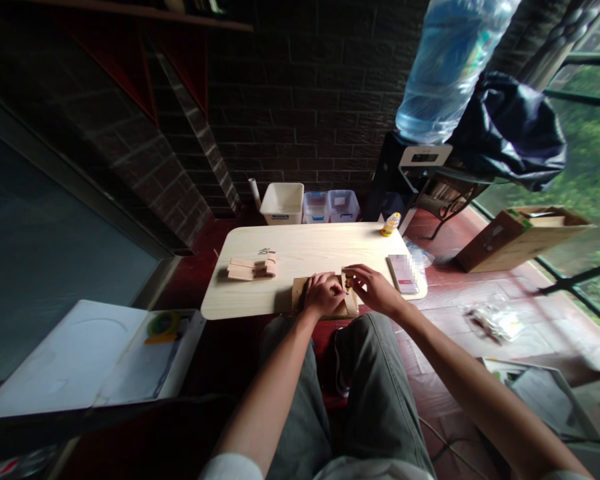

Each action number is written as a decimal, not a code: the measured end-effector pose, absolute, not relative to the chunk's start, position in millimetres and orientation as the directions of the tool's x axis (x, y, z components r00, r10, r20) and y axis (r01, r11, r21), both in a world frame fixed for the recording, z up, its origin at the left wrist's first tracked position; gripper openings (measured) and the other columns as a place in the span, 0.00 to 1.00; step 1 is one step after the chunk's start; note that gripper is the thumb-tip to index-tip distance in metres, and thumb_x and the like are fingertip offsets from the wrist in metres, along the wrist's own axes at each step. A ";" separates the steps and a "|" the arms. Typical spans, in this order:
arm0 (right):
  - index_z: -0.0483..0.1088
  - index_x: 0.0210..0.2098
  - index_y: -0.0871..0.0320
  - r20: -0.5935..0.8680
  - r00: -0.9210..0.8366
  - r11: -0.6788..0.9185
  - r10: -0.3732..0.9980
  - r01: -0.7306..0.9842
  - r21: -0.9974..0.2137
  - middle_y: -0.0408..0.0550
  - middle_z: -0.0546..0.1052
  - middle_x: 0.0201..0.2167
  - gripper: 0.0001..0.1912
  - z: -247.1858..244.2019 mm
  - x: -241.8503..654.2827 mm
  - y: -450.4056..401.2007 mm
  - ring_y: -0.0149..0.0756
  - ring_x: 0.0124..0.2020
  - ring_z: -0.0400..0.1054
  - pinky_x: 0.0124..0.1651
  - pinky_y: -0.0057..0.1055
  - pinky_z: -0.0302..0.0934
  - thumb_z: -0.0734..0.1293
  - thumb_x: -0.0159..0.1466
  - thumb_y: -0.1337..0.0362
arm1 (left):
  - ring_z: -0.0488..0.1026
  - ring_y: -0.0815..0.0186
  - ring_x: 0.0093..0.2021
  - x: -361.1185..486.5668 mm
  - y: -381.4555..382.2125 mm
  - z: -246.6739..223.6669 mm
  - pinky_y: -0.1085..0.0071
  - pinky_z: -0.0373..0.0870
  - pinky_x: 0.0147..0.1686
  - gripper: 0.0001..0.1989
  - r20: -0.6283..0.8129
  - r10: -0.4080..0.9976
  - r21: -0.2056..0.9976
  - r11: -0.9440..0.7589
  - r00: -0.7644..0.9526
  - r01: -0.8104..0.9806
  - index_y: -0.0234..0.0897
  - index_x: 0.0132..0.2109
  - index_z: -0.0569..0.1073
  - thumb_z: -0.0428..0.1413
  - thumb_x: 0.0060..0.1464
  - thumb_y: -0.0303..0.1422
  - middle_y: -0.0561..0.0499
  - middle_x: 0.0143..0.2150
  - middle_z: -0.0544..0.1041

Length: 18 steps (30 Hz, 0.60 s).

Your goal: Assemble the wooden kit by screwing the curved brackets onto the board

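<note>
Wooden board lies beneath the left hand, grip unclear, while the right hand pinches a yellow-black piece.

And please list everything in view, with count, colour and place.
Rounded wooden table: one, pale, centre
Boxy piece: one, tan, table's near edge
Flat stepped pieces: several, tan, table's left
Small bits: several, dark, behind those
Plastic bottle: one, clear and yellow, table's far right
Flat rectangular item: one, whitish, table's right
Plastic bins: three, cream and clear, beyond table
Boxy water dispenser: one, black, back right
Plastic water bottle: one, blue, atop dispenser
Crumpled bag: one, dark, beside dispenser
Cardboard box: one, brown, right
Floor clutter: several, whitish, right
Open case: one, white, lower left
Brick wall: one, dark, back
Window panes: several, clear, far right
Trousers: one pair, grey, below table
Left hand: one, bare, on boxy piece
Right hand: one, bare, at its right
</note>
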State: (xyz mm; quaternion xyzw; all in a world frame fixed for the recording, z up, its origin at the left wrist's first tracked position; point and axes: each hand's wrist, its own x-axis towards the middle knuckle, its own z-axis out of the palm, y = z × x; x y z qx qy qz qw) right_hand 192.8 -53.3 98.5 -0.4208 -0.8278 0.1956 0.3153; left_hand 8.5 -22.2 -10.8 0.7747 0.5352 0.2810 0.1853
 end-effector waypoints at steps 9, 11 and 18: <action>0.72 0.57 0.55 0.332 -0.455 0.560 0.826 0.602 -0.569 0.54 0.76 0.50 0.18 98.0 195.5 -50.4 0.40 0.45 0.75 0.48 0.37 0.71 0.62 0.70 0.70 | 0.65 0.57 0.64 9.0 -21.7 -12.2 0.55 0.58 0.66 0.06 0.230 0.934 0.571 -0.357 0.274 0.739 0.49 0.37 0.81 0.61 0.54 0.41 0.55 0.61 0.74; 0.71 0.57 0.55 0.319 -0.430 0.533 0.845 0.620 -0.575 0.55 0.76 0.49 0.17 97.7 196.1 -49.7 0.38 0.40 0.75 0.45 0.35 0.71 0.62 0.71 0.68 | 0.65 0.57 0.64 8.8 -21.8 -11.0 0.54 0.58 0.66 0.06 0.224 0.935 0.575 -0.355 0.275 0.737 0.49 0.37 0.81 0.61 0.55 0.42 0.55 0.62 0.74; 0.71 0.58 0.55 0.312 -0.445 0.540 0.839 0.615 -0.574 0.54 0.75 0.50 0.18 100.8 196.8 -50.6 0.38 0.43 0.74 0.46 0.35 0.71 0.60 0.71 0.70 | 0.65 0.58 0.64 8.5 -22.3 -10.8 0.55 0.57 0.67 0.06 0.238 0.932 0.580 -0.363 0.275 0.729 0.49 0.36 0.80 0.61 0.55 0.42 0.55 0.61 0.74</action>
